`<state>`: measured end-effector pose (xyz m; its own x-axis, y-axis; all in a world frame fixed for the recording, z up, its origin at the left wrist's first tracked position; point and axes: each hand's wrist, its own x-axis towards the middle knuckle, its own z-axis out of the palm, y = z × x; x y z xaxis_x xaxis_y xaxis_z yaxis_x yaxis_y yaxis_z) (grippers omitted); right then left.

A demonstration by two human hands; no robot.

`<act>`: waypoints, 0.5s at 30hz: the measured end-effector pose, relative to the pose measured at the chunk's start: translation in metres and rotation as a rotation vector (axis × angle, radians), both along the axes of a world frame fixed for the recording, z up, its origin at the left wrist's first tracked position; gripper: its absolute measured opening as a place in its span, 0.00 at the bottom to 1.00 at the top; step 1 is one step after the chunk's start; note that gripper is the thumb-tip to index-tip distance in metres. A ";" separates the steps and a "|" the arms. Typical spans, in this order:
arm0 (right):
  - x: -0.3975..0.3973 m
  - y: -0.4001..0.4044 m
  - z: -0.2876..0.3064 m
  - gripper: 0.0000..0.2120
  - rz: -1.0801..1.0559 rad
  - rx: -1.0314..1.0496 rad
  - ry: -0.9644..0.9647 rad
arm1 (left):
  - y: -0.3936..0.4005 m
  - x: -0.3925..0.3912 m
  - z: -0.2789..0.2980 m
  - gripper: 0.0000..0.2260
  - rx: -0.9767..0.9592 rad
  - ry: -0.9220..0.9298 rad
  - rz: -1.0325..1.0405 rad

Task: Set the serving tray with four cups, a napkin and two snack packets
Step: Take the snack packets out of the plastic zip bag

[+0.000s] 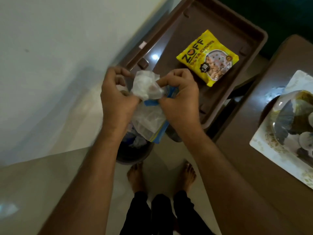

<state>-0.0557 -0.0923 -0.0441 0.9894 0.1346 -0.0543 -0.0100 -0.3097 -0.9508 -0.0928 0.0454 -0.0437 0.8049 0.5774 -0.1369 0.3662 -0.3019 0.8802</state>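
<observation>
tray [250, 53]: holding one yellow snack packet [207, 59]; no cups showing
napkin [146, 86]: likely being pulled from blue-edged pack [152, 122]
left hand [116, 99], right hand [179, 97]: both pinching it, before tray
remaining: cups, second packet, napkin

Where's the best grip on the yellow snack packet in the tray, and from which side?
Probably the near corner of the yellow snack packet, coming from above on the person's side. It lies flat in the brown tray, so only its thin sealed edges offer a pinch; that corner is closest to the right hand, with no tray wall in between.
</observation>
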 end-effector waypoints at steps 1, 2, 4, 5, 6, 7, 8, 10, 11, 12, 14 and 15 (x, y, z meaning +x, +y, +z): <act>-0.011 0.013 -0.002 0.12 0.033 -0.030 -0.020 | 0.007 -0.005 -0.004 0.17 0.082 -0.019 -0.005; -0.021 0.026 -0.003 0.12 0.083 -0.062 -0.041 | 0.012 -0.012 -0.008 0.14 0.177 -0.023 0.005; -0.040 0.049 -0.007 0.14 0.211 -0.093 -0.044 | 0.020 -0.027 -0.020 0.07 0.296 -0.002 0.054; -0.046 0.055 -0.009 0.18 0.284 -0.100 -0.005 | 0.025 -0.035 -0.027 0.03 0.285 0.014 0.076; -0.051 0.060 -0.014 0.25 0.380 -0.129 0.057 | 0.031 -0.044 -0.036 0.03 0.259 0.045 0.106; -0.056 0.063 -0.020 0.36 0.498 -0.189 0.116 | 0.038 -0.052 -0.045 0.06 0.235 0.106 0.142; -0.061 0.065 -0.028 0.45 0.623 -0.290 0.152 | 0.045 -0.060 -0.057 0.08 0.210 0.196 0.171; -0.073 0.071 -0.042 0.51 0.770 -0.511 0.136 | 0.054 -0.070 -0.079 0.10 0.101 0.350 0.184; -0.080 0.076 -0.052 0.48 0.762 -0.576 0.106 | 0.058 -0.074 -0.090 0.10 -0.015 0.388 0.185; -0.086 0.079 -0.063 0.43 0.712 -0.604 0.088 | 0.060 -0.077 -0.100 0.10 -0.188 0.405 0.200; -0.091 0.083 -0.086 0.30 0.592 -0.642 0.102 | 0.066 -0.082 -0.118 0.09 -0.530 0.440 0.203; -0.091 0.084 -0.098 0.23 0.553 -0.669 0.123 | 0.068 -0.085 -0.127 0.12 -0.594 0.464 0.160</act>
